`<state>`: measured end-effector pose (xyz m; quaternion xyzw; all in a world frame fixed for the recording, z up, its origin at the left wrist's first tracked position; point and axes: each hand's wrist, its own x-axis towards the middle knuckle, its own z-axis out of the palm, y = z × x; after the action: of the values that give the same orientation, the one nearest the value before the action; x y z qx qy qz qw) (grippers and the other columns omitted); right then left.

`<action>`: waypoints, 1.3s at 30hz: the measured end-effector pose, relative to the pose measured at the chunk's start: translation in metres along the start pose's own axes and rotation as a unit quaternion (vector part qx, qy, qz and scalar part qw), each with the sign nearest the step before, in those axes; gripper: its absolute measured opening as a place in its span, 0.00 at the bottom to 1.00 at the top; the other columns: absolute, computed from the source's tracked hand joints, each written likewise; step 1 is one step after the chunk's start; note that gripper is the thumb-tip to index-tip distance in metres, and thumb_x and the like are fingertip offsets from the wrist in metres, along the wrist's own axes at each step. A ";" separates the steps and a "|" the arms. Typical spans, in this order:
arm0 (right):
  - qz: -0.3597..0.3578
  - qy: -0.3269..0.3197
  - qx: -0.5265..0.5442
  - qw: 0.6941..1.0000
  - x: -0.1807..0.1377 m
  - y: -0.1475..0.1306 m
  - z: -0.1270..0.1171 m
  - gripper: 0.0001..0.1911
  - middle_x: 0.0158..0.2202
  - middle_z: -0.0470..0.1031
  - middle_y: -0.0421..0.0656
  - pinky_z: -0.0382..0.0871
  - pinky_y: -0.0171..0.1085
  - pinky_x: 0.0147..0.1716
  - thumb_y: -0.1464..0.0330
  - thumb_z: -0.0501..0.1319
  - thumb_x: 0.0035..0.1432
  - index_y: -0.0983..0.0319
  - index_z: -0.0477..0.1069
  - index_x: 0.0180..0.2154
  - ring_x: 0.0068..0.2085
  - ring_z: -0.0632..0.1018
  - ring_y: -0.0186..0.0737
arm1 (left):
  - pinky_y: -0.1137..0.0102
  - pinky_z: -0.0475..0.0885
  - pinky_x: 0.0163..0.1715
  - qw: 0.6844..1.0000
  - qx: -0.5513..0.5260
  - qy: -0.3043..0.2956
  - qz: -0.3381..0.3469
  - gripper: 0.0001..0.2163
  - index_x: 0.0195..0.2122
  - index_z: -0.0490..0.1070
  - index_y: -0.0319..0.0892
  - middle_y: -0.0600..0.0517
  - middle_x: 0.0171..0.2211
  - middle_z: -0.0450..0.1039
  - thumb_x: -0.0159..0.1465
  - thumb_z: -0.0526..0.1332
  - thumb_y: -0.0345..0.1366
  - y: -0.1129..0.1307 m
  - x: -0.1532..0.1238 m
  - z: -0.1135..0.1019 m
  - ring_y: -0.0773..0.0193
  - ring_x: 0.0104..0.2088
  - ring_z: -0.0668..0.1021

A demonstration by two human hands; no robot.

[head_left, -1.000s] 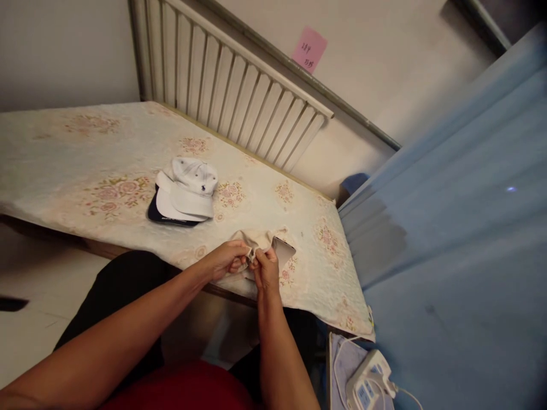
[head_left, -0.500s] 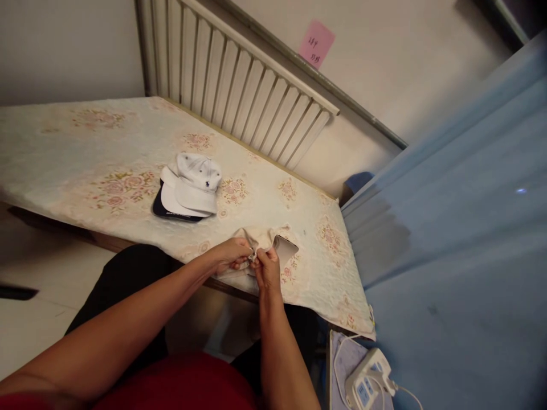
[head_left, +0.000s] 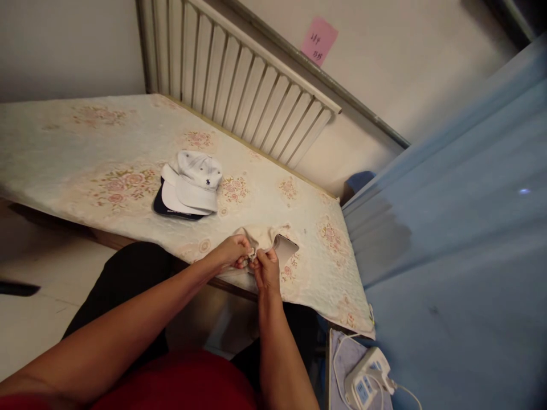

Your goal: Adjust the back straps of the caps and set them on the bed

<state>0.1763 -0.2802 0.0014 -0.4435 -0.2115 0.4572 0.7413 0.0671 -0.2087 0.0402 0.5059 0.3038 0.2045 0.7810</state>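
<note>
At the bed's near edge, my left hand (head_left: 236, 250) is closed in a pinch on the cream-beige fabric of what looks like a cap (head_left: 258, 234). Close against it, my right hand (head_left: 268, 266) pinches the same fabric, fingertips almost touching those of the left. A small strap or fastening seems to lie between the fingers, too small to make out. Just right of the hands sticks out a curved greyish-beige flap (head_left: 286, 248) with a dark upper edge, possibly the brim. Farther left lie stacked caps: a white cap (head_left: 199, 182) on top, a dark brim (head_left: 171, 212) beneath.
A flowered cover (head_left: 106, 148) spreads over the bed. Behind it stand a white radiator (head_left: 239, 85) and a wall with a pink note (head_left: 319, 41). A blue curtain (head_left: 448, 228) hangs at right. A power strip (head_left: 367, 378) with cables sits on a small stand at lower right.
My left hand has shifted very slightly upward at the fabric. Otherwise the hands and the caps keep their places; the view has tilted a little.
</note>
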 end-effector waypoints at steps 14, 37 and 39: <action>0.006 -0.012 0.010 1.000 0.000 0.004 -0.004 0.13 0.20 0.66 0.31 0.59 0.28 0.19 0.66 0.69 0.46 0.60 0.69 0.34 0.20 0.65 0.26 | 0.78 0.55 0.14 0.998 0.029 0.048 0.040 0.08 0.25 0.59 0.42 0.60 0.16 0.62 0.56 0.60 0.35 -0.015 0.005 0.001 0.76 0.13 0.61; -0.005 -0.060 0.014 0.998 -0.008 0.002 -0.003 0.14 0.28 0.72 0.35 0.67 0.30 0.27 0.72 0.65 0.47 0.60 0.71 0.39 0.23 0.70 0.27 | 0.65 0.65 0.38 0.914 0.285 0.190 0.216 0.08 0.24 0.57 0.45 0.55 0.24 0.62 0.59 0.54 0.36 -0.035 0.008 0.009 0.61 0.31 0.69; -0.008 -0.058 0.010 0.998 -0.008 0.002 -0.003 0.13 0.29 0.73 0.35 0.67 0.29 0.27 0.73 0.65 0.47 0.60 0.71 0.38 0.24 0.70 0.26 | 0.62 0.64 0.43 0.899 0.312 0.192 0.238 0.07 0.25 0.57 0.45 0.53 0.27 0.63 0.60 0.53 0.34 -0.036 0.001 0.010 0.59 0.35 0.69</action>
<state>0.1735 -0.2884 -0.0016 -0.4068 -0.2527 0.4786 0.7359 0.0757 -0.2293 0.0101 0.7316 0.3667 0.3727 0.4374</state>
